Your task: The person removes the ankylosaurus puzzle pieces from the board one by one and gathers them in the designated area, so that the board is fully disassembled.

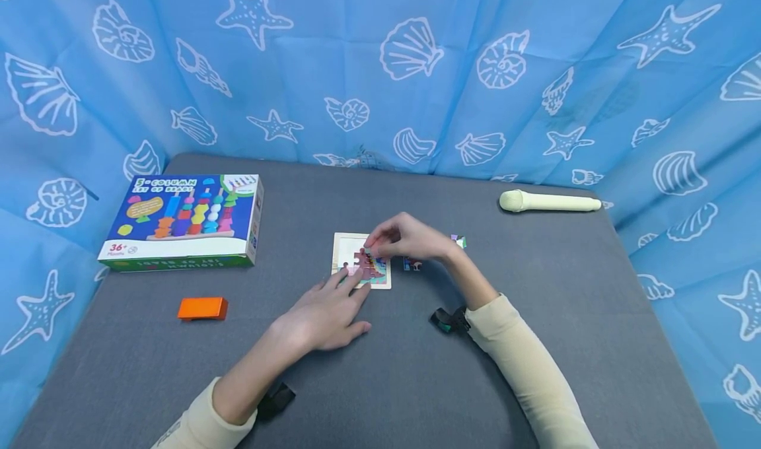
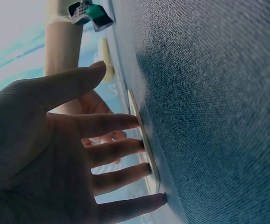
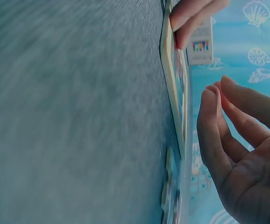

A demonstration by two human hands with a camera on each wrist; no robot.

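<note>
A small square jigsaw puzzle in a pale wooden tray (image 1: 380, 286) lies mid-table, partly filled with reddish and teal pieces; its left part shows bare white. Fingers of my left hand (image 1: 329, 313) are spread, their tips resting on the near-left part of the puzzle. In the left wrist view those fingers (image 2: 118, 151) reach the tray's edge. Above the puzzle is my right hand (image 1: 407, 238), thumb and fingertips brought close together. The right wrist view shows these fingertips (image 3: 210, 95) apart from the tray (image 3: 172, 86); whether a piece is between them cannot be made out.
Loose puzzle pieces (image 1: 411, 264) lie right of the tray, with another piece (image 1: 459, 240) beyond my right wrist. A bead-set box (image 1: 184, 221) and an orange block (image 1: 202, 308) stand at left. A pale green stick-like object (image 1: 549, 201) lies at the back right, before the blue curtain.
</note>
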